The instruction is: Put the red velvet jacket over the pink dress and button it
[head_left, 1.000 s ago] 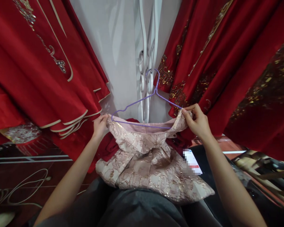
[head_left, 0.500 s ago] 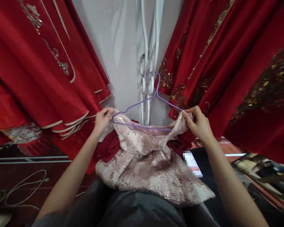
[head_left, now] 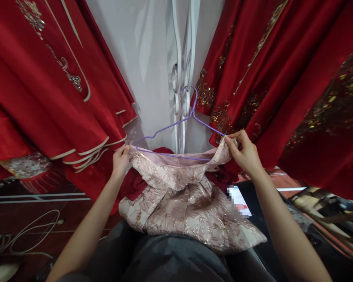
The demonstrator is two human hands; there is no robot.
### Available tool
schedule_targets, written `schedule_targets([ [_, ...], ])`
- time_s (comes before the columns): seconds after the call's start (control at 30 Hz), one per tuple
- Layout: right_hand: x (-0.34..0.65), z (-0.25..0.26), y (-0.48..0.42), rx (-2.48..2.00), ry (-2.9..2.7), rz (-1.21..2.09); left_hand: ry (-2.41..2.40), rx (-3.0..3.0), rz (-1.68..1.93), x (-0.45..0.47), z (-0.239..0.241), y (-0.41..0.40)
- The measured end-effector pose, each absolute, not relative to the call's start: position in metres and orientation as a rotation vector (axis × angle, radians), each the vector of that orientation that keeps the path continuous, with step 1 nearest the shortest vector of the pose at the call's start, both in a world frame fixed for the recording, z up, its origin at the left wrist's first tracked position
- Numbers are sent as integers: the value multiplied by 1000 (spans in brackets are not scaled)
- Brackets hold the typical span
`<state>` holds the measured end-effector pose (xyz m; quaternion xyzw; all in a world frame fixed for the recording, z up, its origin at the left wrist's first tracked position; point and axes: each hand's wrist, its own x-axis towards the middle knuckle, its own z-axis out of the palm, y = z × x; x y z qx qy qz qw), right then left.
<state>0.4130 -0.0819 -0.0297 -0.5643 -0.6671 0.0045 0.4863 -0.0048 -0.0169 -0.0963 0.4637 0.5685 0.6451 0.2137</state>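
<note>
The left hand point(head_left: 121, 159), pinching one shoulder edge of the pink dress point(head_left: 176, 176), has just shifted outward and down, widening the neckline where the purple hanger point(head_left: 193, 114) crosses it. The right hand point(head_left: 244, 150) pinches the opposite shoulder; the dress rests on the lap point(head_left: 170, 256).

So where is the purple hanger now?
The hanger is near the head view's centre, between left hand and right hand, at the pink garment's neckline.
</note>
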Motion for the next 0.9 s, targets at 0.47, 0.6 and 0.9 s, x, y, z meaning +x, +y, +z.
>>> schedule_targets([
  [0.47, 416, -23, -73, -1420, -1728, 35, 1343, 2070, 1547, 53, -20, -21],
  [0.6, 403, -14, -63, -1459, -1861, -102, 1287, 2166, 1473, 89, -5, -17],
  [0.9, 363, -18, -55, -1553, -1785, -327, 1336, 2344, 1380, 101, -16, -12],
])
